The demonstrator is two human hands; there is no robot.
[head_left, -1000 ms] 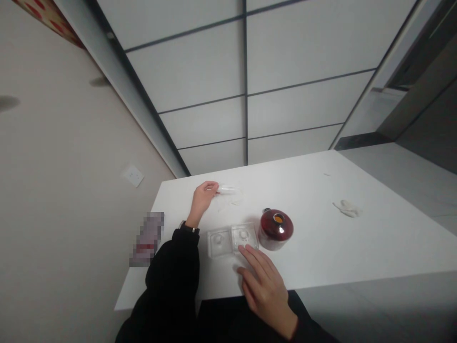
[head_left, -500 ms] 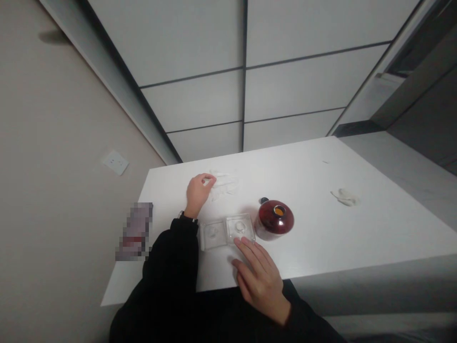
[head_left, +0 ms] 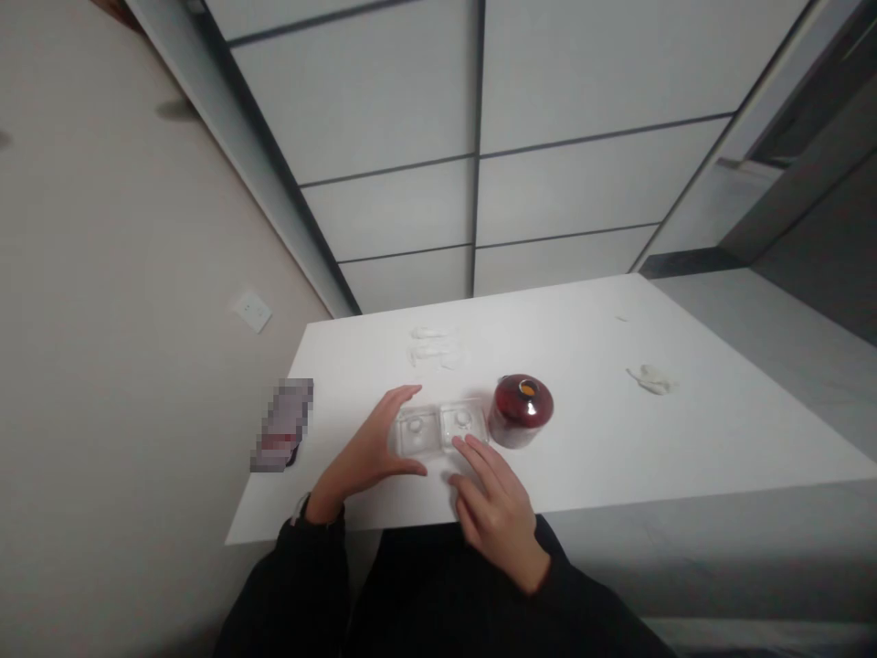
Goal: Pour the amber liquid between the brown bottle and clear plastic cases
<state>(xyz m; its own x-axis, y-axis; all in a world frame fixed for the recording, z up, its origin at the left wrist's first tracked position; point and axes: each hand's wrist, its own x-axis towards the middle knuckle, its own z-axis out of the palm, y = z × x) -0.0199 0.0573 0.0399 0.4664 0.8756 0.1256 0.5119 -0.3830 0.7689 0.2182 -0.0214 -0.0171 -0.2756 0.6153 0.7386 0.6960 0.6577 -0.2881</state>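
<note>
A clear plastic two-cell tray point(head_left: 439, 429) lies on the white table point(head_left: 617, 439) near its front edge. My left hand point(head_left: 370, 452) is open and curves round the tray's left end, thumb in front and fingers behind. My right hand point(head_left: 493, 507) lies flat with spread fingers, its fingertips touching the tray's right front corner. A dark red round jar point(head_left: 521, 411) with an orange opening on top stands just right of the tray. Small clear plastic pieces point(head_left: 433, 347) lie farther back on the table.
A crumpled white scrap point(head_left: 650, 377) lies at the right of the table. A blurred-out object point(head_left: 282, 437) sits at the table's left edge by the beige wall, which carries a white socket point(head_left: 253, 312). Tiled floor lies beyond the table.
My left hand has left the small clear pieces at the back and come toward me to the tray's left end. My right hand has stayed at the tray.
</note>
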